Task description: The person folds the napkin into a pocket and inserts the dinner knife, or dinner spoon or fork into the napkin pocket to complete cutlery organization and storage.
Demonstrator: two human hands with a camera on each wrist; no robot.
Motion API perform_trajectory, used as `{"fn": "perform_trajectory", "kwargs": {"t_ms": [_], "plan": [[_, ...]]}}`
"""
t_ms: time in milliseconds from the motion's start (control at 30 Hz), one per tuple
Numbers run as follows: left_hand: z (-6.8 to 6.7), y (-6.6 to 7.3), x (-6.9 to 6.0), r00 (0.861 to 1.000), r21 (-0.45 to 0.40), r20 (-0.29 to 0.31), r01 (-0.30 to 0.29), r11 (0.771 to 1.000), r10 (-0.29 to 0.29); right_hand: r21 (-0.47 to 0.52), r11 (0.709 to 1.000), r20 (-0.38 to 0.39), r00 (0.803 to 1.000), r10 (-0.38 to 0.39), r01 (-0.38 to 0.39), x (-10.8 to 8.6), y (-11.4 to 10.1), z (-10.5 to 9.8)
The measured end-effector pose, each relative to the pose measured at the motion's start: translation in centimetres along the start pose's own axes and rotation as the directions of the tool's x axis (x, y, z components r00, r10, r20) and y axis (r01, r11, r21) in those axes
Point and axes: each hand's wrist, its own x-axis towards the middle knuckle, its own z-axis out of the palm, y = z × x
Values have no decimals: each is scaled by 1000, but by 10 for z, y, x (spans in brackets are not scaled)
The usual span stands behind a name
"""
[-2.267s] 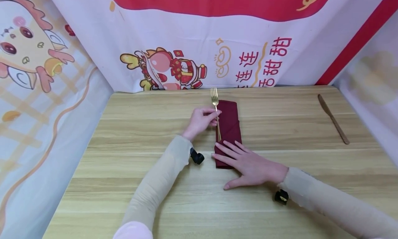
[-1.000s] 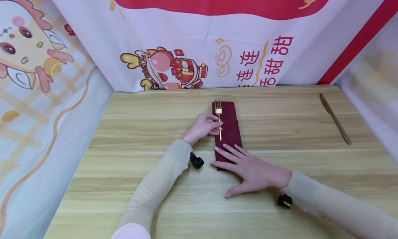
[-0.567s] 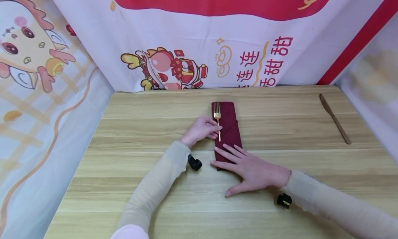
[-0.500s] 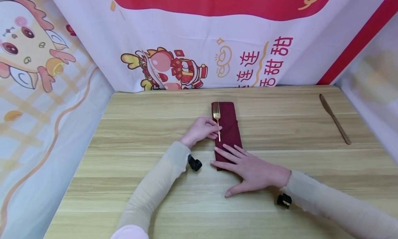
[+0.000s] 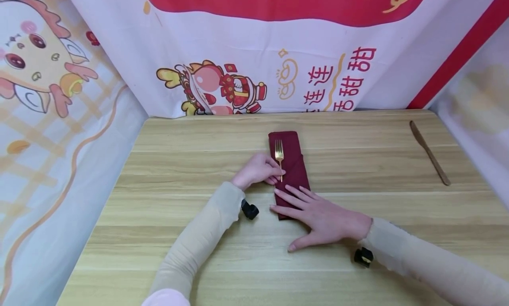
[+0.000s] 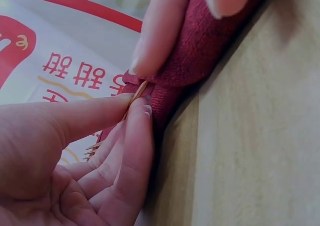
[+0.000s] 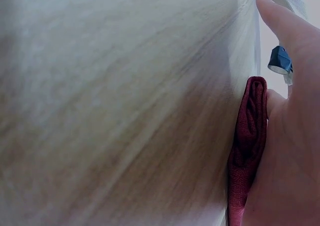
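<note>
A dark red folded napkin (image 5: 292, 153) lies lengthwise on the wooden table. Along its left side lies a gold fork (image 5: 279, 151), tines pointing away from me. My left hand (image 5: 260, 170) pinches the fork's handle between thumb and fingers. In the left wrist view, the handle (image 6: 142, 89) passes out of sight at the edge of a napkin fold (image 6: 200, 45). My right hand (image 5: 322, 217) rests with spread, straight fingers over the napkin's near end. The right wrist view shows the napkin's layered edge (image 7: 250, 131) under that palm.
A brown table knife (image 5: 429, 153) lies on the right side of the wooden table (image 5: 191, 155). Printed white cloth (image 5: 131, 45) hangs behind and to the left of the table. Each wrist carries a small black camera mount.
My left hand has drawn the fork toward me along the napkin, and less of its handle shows above the fold. My right hand has shifted slightly nearer to me, still spread on the napkin.
</note>
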Motion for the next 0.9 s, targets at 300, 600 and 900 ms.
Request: {"fn": "perform_trajectory", "kwargs": {"t_ms": [300,600,900], "plan": [[1,3,3,1000,-27,-14,12,1000,-12,-12,1000,-8,1000,-5,5,4,2,0],[-2,3,14,997,-13,-77,14,1000,-15,-52,999,-40,999,6,-8,16,9,1],[-3,7,10,996,28,-86,17,999,-14,-48,999,-41,999,19,-20,16,7,-2]]}}
